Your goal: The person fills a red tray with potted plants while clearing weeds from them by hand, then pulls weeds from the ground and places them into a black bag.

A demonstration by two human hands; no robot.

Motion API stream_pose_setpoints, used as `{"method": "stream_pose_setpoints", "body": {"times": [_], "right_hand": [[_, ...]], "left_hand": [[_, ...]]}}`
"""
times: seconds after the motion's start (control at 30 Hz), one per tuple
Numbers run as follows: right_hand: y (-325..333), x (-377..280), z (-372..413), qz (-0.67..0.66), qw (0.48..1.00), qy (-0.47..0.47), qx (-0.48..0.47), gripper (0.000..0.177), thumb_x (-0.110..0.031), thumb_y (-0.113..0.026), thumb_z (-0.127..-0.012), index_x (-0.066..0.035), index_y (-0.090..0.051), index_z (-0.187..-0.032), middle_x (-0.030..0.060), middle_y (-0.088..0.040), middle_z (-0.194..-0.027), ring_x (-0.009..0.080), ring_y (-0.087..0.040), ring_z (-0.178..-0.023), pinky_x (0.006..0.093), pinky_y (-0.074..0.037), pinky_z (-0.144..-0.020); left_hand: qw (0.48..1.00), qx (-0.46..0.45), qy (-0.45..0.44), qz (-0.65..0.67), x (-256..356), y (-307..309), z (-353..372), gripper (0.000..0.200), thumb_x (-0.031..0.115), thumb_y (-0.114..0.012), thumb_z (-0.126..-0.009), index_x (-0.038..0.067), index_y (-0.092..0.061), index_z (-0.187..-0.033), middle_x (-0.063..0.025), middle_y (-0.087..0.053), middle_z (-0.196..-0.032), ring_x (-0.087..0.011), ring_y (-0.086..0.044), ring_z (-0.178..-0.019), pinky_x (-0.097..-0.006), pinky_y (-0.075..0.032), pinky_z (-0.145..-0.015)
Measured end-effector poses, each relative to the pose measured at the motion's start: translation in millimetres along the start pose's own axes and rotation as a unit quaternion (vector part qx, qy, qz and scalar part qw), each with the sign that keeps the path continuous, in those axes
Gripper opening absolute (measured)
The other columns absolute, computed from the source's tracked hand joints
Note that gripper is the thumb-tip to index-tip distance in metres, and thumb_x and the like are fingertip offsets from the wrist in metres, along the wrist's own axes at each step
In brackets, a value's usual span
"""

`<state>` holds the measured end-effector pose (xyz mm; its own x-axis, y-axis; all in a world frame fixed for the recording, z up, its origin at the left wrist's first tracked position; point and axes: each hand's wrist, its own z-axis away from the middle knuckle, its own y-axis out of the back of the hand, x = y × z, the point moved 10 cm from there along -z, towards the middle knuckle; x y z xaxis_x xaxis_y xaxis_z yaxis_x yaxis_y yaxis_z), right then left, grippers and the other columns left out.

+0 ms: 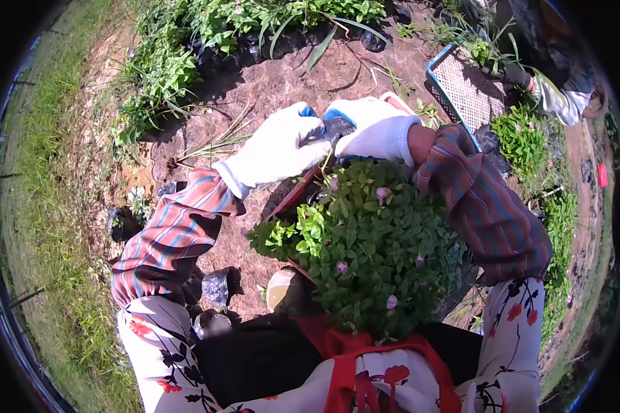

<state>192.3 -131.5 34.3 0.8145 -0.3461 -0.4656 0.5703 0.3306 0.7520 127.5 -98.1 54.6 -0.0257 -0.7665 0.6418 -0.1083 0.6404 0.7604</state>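
Note:
My left hand (279, 146) and my right hand (375, 129), both in white gloves with blue palms, come together over the bare ground. Closed fingers of both hands grip a small black plastic plant bag (337, 128) between them. A thin stem hangs below the bag by my left fingertips. Just under my hands, close to my lap, is a dense mass of leafy plants with pink flowers (386, 241). Those leaves hide most of whatever holds them, though a reddish edge (293, 195) shows at their left.
Rows of bagged flowering plants (220, 31) stand at the top. A blue-rimmed crate (470, 89) lies at upper right, beside another person's gloved hand (515, 76). Black plant bags (215, 286) sit at lower left, near a round pale-topped object (280, 289). Pulled grass (217, 148) lies left.

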Motion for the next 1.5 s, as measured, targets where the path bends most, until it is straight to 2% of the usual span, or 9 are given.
{"method": "stream_pose_setpoints", "body": {"times": [0.3, 0.43, 0.9, 0.93, 1.03, 1.1, 1.17, 1.2, 1.5], "right_hand": [[-19, -25, 19, 0.154, 0.982, 0.106, -0.013, 0.036, -0.024, -0.060, -0.068, -0.007, -0.055, -0.100, 0.0177, -0.057, -0.095, 0.0349, -0.058, -0.090, 0.0420, -0.046, -0.076], [-12, -40, 20, 0.159, 0.975, 0.155, 0.003, 0.037, -0.020, -0.060, -0.068, -0.008, -0.053, -0.102, 0.0173, -0.056, -0.099, 0.0345, -0.056, -0.093, 0.0430, -0.046, -0.077], [6, -5, -5, 0.270, 0.954, 0.094, 0.090, 0.050, -0.014, -0.053, -0.073, -0.013, -0.043, -0.122, 0.0150, -0.048, -0.116, 0.0323, -0.047, -0.107, 0.0420, -0.040, -0.090], [9, 50, -17, 0.267, 0.959, 0.020, 0.090, 0.049, -0.013, -0.055, -0.072, -0.013, -0.045, -0.120, 0.0144, -0.048, -0.118, 0.0328, -0.047, -0.108, 0.0412, -0.039, -0.091], [24, 141, 12, -0.008, 0.992, -0.047, 0.113, 0.052, -0.007, -0.054, -0.064, -0.008, -0.050, -0.116, 0.0146, -0.055, -0.110, 0.0275, -0.051, -0.105, 0.0331, -0.039, -0.092], [20, 174, 25, -0.158, 0.971, -0.046, 0.171, 0.053, -0.007, -0.057, -0.063, -0.007, -0.050, -0.116, 0.0120, -0.055, -0.112, 0.0230, -0.051, -0.104, 0.0296, -0.038, -0.092], [31, 166, 41, -0.104, 0.974, -0.076, 0.186, 0.053, -0.002, -0.057, -0.065, -0.006, -0.050, -0.117, 0.0085, -0.056, -0.109, 0.0180, -0.051, -0.097, 0.0270, -0.040, -0.085], [26, 174, 41, -0.178, 0.962, -0.082, 0.190, 0.052, -0.003, -0.058, -0.065, -0.006, -0.050, -0.117, 0.0081, -0.056, -0.106, 0.0172, -0.051, -0.095, 0.0271, -0.040, -0.084], [12, 165, 53, -0.275, 0.944, -0.112, 0.147, 0.045, -0.008, -0.056, -0.072, -0.009, -0.051, -0.116, 0.0028, -0.055, -0.083, 0.0134, -0.051, -0.064, 0.0263, -0.043, -0.060]], "left_hand": [[0.988, -0.112, -0.094, 0.038, 6, -25, 0, 0.016, 0.018, -0.055, -0.076, 0.002, -0.056, -0.076, -0.0120, -0.050, -0.079, -0.0267, -0.050, -0.071, -0.0374, -0.041, -0.066], [0.928, -0.188, 0.108, 0.303, -14, -23, 17, 0.021, 0.021, -0.056, -0.076, 0.000, -0.055, -0.075, -0.0036, -0.045, -0.076, -0.0122, -0.045, -0.069, -0.0265, -0.036, -0.059], [0.936, -0.158, 0.116, 0.294, -2, 4, 67, 0.020, 0.020, -0.055, -0.078, 0.001, -0.056, -0.072, -0.0034, -0.049, -0.073, -0.0118, -0.048, -0.065, -0.0262, -0.038, -0.056], [0.955, -0.119, 0.005, 0.273, 15, 17, 73, 0.020, 0.018, -0.055, -0.077, -0.001, -0.056, -0.072, -0.0076, -0.050, -0.072, -0.0188, -0.049, -0.067, -0.0303, -0.040, -0.059], [0.981, 0.011, 0.195, 0.017, -67, 49, 130, 0.014, 0.013, -0.057, -0.074, 0.000, -0.058, -0.076, -0.0125, -0.052, -0.074, -0.0264, -0.053, -0.071, -0.0354, -0.041, -0.062], [0.874, -0.091, 0.299, -0.371, -136, 59, 171, 0.025, 0.013, -0.062, -0.070, 0.001, -0.058, -0.092, -0.0150, -0.055, -0.092, -0.0308, -0.056, -0.084, -0.0395, -0.044, -0.068], [0.806, -0.138, 0.285, -0.500, -138, 54, 169, 0.043, 0.014, -0.065, -0.068, 0.004, -0.054, -0.108, -0.0155, -0.052, -0.106, -0.0323, -0.053, -0.094, -0.0414, -0.045, -0.076], [0.871, -0.103, 0.238, -0.417, -130, 43, 157, 0.056, 0.019, -0.068, -0.068, 0.007, -0.048, -0.118, -0.0170, -0.046, -0.120, -0.0354, -0.050, -0.101, -0.0431, -0.043, -0.081], [0.986, -0.134, -0.054, -0.087, -30, -108, -74, 0.032, 0.016, -0.061, -0.077, 0.009, -0.056, -0.108, -0.0154, -0.061, -0.081, -0.0333, -0.059, -0.072, -0.0394, -0.046, -0.065]]}}
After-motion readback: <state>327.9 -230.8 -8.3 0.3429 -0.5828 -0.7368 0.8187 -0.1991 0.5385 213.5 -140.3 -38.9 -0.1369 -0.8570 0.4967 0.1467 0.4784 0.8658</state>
